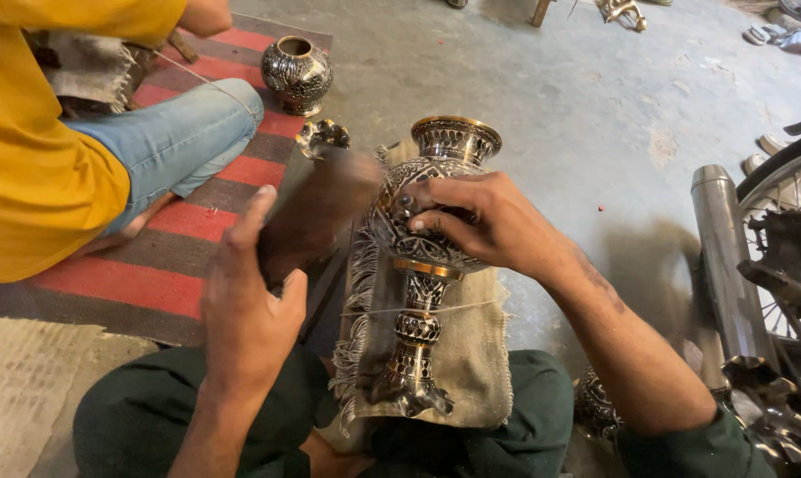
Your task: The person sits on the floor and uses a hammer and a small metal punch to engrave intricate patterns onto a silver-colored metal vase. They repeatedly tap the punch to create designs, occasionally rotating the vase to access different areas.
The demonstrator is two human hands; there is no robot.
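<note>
An ornate engraved metal vase (pixel 427 265), black and silver with gold bands, lies tilted on a burlap cloth (pixel 475 354) across my lap. My right hand (pixel 484 221) rests on its round belly, fingers pressing the surface. My left hand (pixel 245 301) grips a dark wooden block or mallet (pixel 316 212), blurred with motion, right beside the vase's belly. A thin string (pixel 436 310) crosses the vase's stem.
Another person in a yellow shirt and jeans (pixel 170 142) sits at left on a red striped mat (pixel 143 283). A round engraved pot (pixel 297 73) stands on the mat. A motorbike wheel and exhaust (pixel 728 257) are at right, with more metal pieces (pixel 772 416) beside my knee.
</note>
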